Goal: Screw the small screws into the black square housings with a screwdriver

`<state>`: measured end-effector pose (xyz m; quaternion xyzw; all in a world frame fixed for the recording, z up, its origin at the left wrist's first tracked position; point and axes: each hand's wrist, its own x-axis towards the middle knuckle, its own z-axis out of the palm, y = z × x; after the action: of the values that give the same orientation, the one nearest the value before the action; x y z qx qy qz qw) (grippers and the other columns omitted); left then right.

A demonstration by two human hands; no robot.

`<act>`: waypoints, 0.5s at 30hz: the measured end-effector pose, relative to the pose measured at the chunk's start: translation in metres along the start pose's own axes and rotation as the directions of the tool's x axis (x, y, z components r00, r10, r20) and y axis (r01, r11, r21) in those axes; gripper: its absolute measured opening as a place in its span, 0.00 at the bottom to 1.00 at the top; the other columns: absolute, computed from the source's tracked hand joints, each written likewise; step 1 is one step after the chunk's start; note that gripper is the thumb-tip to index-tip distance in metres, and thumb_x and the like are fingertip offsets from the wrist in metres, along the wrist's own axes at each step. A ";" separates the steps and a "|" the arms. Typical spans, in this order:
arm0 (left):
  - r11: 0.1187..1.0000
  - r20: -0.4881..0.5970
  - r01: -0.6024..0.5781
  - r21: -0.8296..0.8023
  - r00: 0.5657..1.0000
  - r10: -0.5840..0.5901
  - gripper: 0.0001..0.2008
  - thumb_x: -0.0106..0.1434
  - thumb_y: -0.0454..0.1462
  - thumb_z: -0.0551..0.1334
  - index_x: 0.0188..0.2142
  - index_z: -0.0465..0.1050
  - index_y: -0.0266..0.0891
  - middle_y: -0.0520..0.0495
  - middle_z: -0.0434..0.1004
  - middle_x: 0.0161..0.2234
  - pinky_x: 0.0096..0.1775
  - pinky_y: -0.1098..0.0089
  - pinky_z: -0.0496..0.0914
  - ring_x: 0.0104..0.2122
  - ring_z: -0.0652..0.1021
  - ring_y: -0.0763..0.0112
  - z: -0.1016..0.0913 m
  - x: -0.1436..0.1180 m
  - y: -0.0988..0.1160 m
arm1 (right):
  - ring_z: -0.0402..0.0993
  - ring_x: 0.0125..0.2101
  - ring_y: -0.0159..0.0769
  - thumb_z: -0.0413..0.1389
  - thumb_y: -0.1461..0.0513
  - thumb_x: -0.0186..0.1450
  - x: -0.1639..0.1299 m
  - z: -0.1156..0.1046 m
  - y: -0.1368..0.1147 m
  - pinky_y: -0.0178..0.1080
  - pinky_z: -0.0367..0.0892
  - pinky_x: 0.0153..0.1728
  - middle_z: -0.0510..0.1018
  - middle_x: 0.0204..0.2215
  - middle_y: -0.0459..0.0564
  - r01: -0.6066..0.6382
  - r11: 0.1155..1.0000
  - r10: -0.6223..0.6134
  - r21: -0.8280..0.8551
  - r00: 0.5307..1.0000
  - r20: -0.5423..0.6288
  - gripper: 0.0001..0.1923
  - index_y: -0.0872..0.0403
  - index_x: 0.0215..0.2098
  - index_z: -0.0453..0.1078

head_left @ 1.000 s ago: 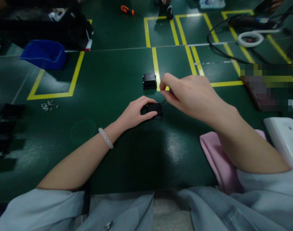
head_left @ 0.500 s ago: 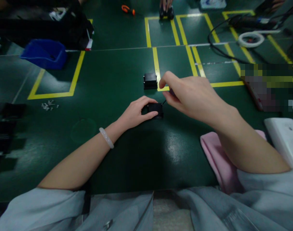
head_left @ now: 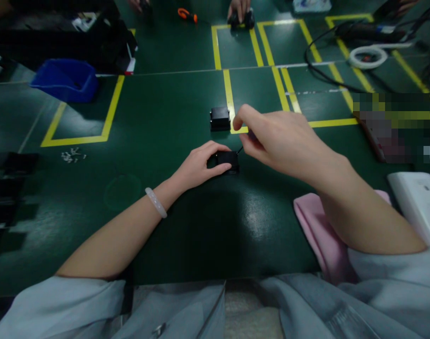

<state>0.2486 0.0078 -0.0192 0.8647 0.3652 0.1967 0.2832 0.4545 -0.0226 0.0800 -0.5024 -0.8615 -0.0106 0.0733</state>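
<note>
Little has shifted — left hand (head_left: 201, 165) still grips one of two black boxes (head_left: 228, 161); right hand (head_left: 271, 136) pinches its wire (head_left: 240, 149).

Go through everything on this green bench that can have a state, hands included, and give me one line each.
Left hand: closed on the near black box, pressing it to the table.
Near black box: flat on the table, gripped.
Right hand: raised beside the box, fingertips pinched; what they hold is too small to tell.
Far black box: resting free, untouched.
Blue bin: upright, open-topped.
Pink cloth: lying under the right forearm.
</note>
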 end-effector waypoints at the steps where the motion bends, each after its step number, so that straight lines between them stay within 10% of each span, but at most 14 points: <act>1: 1.000 -0.004 -0.005 0.001 1.000 0.005 0.19 0.65 0.48 0.58 0.49 0.69 0.38 0.45 0.73 0.45 0.46 0.66 0.67 0.44 0.74 0.64 0.000 0.000 0.000 | 0.71 0.28 0.36 0.40 0.60 0.68 0.000 0.000 0.000 0.36 0.52 0.26 0.77 0.32 0.50 0.004 1.000 -0.004 0.001 1.000 0.001 0.18 0.53 0.53 0.63; 15: 1.000 -0.005 -0.009 0.005 1.000 0.009 0.18 0.65 0.48 0.58 0.48 0.69 0.39 0.45 0.73 0.44 0.46 0.66 0.67 0.44 0.74 0.64 0.000 0.000 0.001 | 0.71 0.29 0.37 0.42 0.58 0.68 0.000 -0.001 -0.002 0.36 0.54 0.27 0.77 0.32 0.50 0.004 1.000 -0.004 -0.001 1.000 0.028 0.17 0.53 0.52 0.63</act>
<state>0.2487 0.0071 -0.0190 0.8665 0.3624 0.1994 0.2793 0.4532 -0.0233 0.0813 -0.5007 -0.8635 -0.0042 0.0607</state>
